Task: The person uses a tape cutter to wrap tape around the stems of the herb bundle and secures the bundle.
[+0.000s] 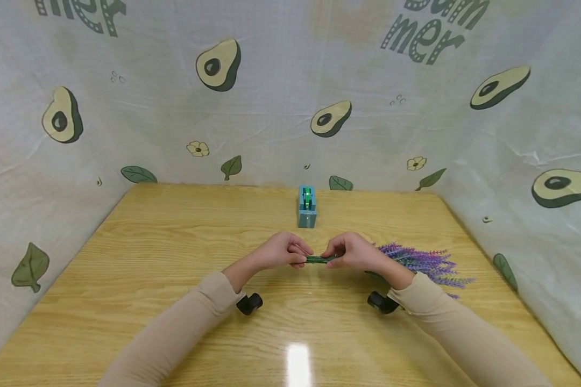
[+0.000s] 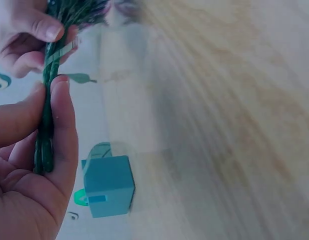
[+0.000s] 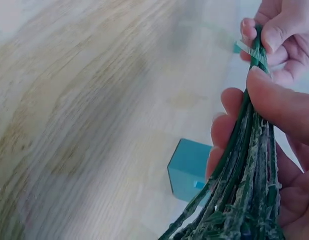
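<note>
A bunch of artificial lavender [image 1: 423, 262] lies sideways above the table, its purple heads spreading to the right and its green stems [image 3: 244, 160] gathered toward the middle. My left hand [image 1: 284, 251] pinches the stem ends between thumb and fingers. Higher on the same stems, my right hand [image 1: 353, 252] grips with thumb and fingers. Between the two hands, a strip of clear tape [image 2: 61, 52] crosses the stems, one end sticking out. My right forearm hides part of the bunch in the head view.
A blue tape dispenser [image 1: 307, 207] with a green roll stands at the back middle of the wooden table [image 1: 189, 226]. Avocado-printed cloth [image 1: 271, 134] hangs behind the table and along both sides. A black wrist camera [image 1: 249, 304] sits under the left forearm, another under the right.
</note>
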`<state>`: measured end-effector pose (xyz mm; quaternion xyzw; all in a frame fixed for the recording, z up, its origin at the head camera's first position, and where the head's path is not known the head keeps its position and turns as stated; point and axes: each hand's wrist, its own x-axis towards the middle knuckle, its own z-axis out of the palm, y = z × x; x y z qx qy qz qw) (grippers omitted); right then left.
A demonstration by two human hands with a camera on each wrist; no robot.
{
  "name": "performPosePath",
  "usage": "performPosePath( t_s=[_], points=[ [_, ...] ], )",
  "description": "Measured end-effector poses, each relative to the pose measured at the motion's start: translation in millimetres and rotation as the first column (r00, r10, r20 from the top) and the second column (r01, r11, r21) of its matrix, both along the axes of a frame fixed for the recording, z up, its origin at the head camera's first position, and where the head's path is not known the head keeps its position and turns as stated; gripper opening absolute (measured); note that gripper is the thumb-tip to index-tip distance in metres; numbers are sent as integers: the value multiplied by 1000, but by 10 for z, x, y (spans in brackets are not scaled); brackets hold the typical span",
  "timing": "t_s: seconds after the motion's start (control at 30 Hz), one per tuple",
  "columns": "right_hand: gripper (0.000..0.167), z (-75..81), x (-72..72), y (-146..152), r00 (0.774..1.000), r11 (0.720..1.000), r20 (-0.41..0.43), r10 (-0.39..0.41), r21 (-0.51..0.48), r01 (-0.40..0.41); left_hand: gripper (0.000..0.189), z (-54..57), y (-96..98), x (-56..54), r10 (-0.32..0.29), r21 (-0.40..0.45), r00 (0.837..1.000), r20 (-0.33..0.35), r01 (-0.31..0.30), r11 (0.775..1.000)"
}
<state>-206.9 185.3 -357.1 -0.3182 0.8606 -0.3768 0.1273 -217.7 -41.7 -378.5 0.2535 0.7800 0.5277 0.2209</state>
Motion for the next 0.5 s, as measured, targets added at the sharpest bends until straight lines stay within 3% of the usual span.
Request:
performPosePath(
  t_s=[0.2, 0.33, 0.5],
  points=[
    [9, -13, 40, -20, 999, 1000, -28, -18, 19, 18, 18, -65, 15, 90, 21, -4, 993, -116, -22, 1000],
    [9, -2, 54, -41, 999, 1000, -51, -14, 26, 16, 18, -92, 67, 143, 98, -36, 974, -204, -108, 994],
    [9, 3, 62, -60, 998, 999, -65, -13, 36, 15, 14, -115, 121, 208, 205, -20, 953, -222, -215, 976]
  ],
)
